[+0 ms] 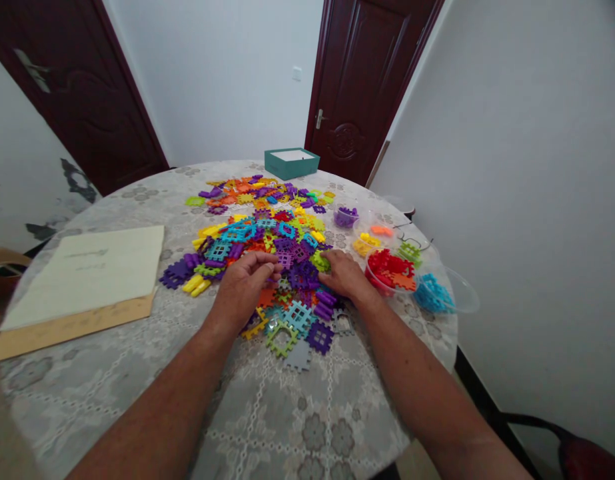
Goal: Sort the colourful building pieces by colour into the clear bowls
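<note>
A big heap of coloured plastic interlocking tiles (pixel 267 233) covers the middle of a round table (pixel 297 413) with a lace-patterned cloth. My left hand (pixel 244 283) rests palm down on the near part of the heap, fingers curled over the pieces and touching purple and orange ones. My right hand (pixel 342 273) lies flat on the heap beside it, fingers stretched toward a green and purple piece. Neither hand visibly grips a piece. Loose tiles in green, grey, teal and purple (pixel 300 327) lie between my wrists.
Clear bowls at the right hold sorted pieces: red (pixel 390 270), blue (pixel 437 293), purple (pixel 346 215), yellow and orange (pixel 370 239). A teal box (pixel 291 162) stands at the far edge. Paper sheets on cardboard (pixel 87 273) lie at the left. Dark doors stand behind.
</note>
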`<move>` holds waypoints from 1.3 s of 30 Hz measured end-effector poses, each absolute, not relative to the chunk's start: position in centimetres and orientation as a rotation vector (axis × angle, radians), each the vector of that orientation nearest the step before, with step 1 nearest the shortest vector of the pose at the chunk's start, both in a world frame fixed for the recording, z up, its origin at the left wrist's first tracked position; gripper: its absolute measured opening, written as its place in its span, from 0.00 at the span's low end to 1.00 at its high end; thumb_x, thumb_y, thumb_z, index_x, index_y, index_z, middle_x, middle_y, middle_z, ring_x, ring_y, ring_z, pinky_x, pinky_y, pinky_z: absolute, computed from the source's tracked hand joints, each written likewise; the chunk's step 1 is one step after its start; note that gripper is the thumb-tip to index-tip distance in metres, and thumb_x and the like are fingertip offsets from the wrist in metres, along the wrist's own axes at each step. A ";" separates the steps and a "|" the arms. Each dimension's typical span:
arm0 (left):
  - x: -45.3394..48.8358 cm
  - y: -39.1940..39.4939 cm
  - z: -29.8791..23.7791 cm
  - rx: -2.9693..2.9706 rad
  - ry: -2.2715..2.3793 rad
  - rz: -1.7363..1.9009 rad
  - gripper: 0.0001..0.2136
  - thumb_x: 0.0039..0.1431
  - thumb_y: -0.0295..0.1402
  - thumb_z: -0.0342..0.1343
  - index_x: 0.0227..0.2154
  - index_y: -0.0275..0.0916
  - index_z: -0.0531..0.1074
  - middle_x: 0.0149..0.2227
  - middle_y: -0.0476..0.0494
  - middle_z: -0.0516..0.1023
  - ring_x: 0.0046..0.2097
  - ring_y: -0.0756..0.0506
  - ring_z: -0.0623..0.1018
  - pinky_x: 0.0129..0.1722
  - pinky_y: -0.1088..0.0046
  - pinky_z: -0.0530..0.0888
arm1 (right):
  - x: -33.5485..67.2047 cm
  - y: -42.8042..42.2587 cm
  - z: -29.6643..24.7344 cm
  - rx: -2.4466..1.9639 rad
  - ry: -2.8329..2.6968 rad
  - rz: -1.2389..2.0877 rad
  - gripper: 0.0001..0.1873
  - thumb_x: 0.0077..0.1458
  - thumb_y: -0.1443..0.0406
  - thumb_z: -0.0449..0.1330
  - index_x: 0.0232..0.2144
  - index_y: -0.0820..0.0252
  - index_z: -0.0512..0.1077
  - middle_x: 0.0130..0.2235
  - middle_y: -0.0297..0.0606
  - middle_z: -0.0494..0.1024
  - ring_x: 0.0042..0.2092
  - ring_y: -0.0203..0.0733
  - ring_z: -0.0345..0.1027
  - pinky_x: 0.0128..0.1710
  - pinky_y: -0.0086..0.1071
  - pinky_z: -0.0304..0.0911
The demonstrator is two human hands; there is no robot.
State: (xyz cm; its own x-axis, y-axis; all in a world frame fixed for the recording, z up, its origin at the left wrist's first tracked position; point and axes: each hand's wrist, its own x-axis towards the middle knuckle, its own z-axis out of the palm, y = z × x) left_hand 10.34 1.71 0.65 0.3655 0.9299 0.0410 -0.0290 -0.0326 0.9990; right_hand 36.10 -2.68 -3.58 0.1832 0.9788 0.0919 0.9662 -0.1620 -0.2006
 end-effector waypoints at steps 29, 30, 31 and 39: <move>10.5 1.8 0.2 1.379 0.884 0.965 0.13 0.57 0.39 0.62 0.41 0.37 0.78 0.40 0.41 0.84 0.38 0.44 0.82 0.38 0.67 0.80 | 35.8 -2.2 -4.0 -2.203 -1.326 -0.044 0.14 0.65 0.58 0.54 0.40 0.59 0.77 0.36 0.42 0.81 0.38 0.45 0.72 0.38 0.32 0.59; 10.5 1.7 0.3 1.385 0.883 0.967 0.13 0.57 0.39 0.61 0.41 0.37 0.78 0.40 0.41 0.84 0.38 0.44 0.82 0.39 0.67 0.80 | 35.8 -2.3 -3.8 -2.131 -1.295 0.007 0.14 0.64 0.58 0.54 0.38 0.59 0.76 0.34 0.40 0.80 0.37 0.44 0.71 0.36 0.32 0.59; 10.5 1.7 0.3 1.390 0.881 0.967 0.13 0.57 0.39 0.61 0.42 0.36 0.78 0.41 0.41 0.84 0.39 0.44 0.82 0.39 0.67 0.80 | 35.7 -2.4 -3.7 -2.054 -1.260 0.086 0.14 0.62 0.57 0.54 0.35 0.59 0.76 0.33 0.38 0.79 0.35 0.43 0.70 0.34 0.31 0.58; 10.8 1.6 0.0 1.405 0.866 0.870 0.23 0.59 0.45 0.64 0.52 0.36 0.74 0.44 0.39 0.83 0.42 0.42 0.84 0.42 0.62 0.83 | 31.8 -3.3 -2.5 -1.526 -1.054 0.831 0.16 0.54 0.54 0.59 0.38 0.58 0.77 0.31 0.31 0.78 0.29 0.38 0.68 0.28 0.29 0.62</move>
State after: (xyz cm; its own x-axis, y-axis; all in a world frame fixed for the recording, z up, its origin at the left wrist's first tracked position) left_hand 10.78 1.60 -0.05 0.4413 0.8973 0.0088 0.0049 -0.0122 0.9999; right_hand 31.82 -3.33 -2.53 0.3697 0.9289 0.0208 0.1966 -0.0563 -0.9789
